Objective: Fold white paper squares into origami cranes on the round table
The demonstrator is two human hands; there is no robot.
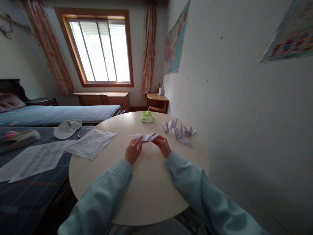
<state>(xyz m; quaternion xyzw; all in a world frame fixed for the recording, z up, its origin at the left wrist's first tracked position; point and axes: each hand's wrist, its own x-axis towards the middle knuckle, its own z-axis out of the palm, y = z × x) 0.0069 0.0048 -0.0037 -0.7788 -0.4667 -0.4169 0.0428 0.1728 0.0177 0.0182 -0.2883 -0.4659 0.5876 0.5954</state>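
We've got 1 cam, head-worn, so we look from the person's own head ht, fwd & down. Pic's squeezed in ht by a qtr. We're close over the round desk (146, 192), its near edge low in frame, w/ the L sleeve (105, 189) & R sleeve (195, 179) running up from the btm. L grip (133, 151) & R grip (163, 146) sit abt mid-frame, near us. View's v. wide: we also get the bed (73, 112) on the L, the wall (234, 107) on the R & the window (100, 49) far off, up top, L of ctr.
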